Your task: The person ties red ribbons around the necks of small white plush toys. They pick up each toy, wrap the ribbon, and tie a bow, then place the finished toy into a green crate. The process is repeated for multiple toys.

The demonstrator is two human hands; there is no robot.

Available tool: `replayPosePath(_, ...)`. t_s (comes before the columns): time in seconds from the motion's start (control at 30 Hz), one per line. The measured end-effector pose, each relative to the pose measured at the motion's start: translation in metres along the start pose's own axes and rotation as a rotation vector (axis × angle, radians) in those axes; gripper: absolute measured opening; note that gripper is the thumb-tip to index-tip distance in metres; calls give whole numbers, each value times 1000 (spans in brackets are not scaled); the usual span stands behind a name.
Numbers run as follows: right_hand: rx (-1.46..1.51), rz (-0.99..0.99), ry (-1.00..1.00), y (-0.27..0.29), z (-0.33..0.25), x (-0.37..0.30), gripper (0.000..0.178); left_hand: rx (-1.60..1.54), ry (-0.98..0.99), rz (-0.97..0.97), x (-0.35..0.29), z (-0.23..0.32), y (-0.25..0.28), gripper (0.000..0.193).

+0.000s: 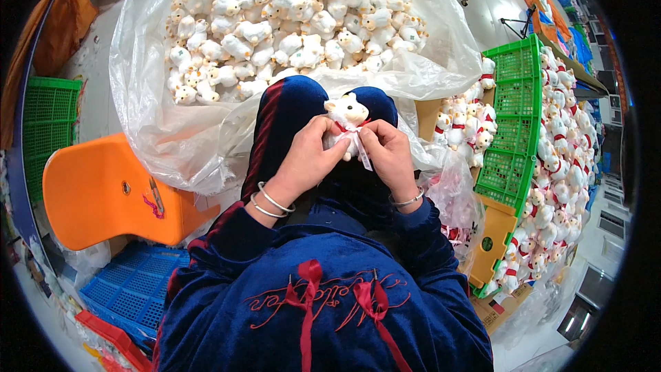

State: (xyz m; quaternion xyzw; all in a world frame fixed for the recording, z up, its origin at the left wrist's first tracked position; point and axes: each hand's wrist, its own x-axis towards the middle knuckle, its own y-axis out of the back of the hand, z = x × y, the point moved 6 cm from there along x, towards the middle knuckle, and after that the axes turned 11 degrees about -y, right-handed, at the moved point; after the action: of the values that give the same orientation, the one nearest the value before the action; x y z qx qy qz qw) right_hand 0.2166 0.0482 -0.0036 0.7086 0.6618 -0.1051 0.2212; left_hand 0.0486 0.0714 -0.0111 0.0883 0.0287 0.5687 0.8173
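Observation:
A small white plush toy [347, 111] with a red ribbon round its neck is held upright above my knees. My left hand [311, 155] grips the toy's side, its thumb and fingers closed at the neck. At the other side, my right hand [390, 154] pinches at the ribbon near the toy's chest. A pale pink ribbon bow [355, 135] lies on the chest between both hands, one tail hanging down. My fingertips partly hide the bow and the red ribbon.
Ahead, a large clear plastic bag [141, 107] holds many white plush toys without ribbons. Ribboned toys [554, 165] pile up at the right beyond a green crate [506, 124]. A bag of ribbons [451, 210] sits by my right arm. Small scissors [157, 196] lie on an orange chair [103, 193] at left.

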Motion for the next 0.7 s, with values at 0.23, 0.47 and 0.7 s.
replayPosePath(0.23,19,-62,-47,-14,-10,2,17,334,-225,68,11,33,43,14)
replayPosePath(0.47,197,-94,-30,-14,-3,5,14,300,-102,-24,9,32,29,17)
replayPosePath(0.7,33,-166,5,-13,-18,4,17,69,-14,9,8,20,20,14)
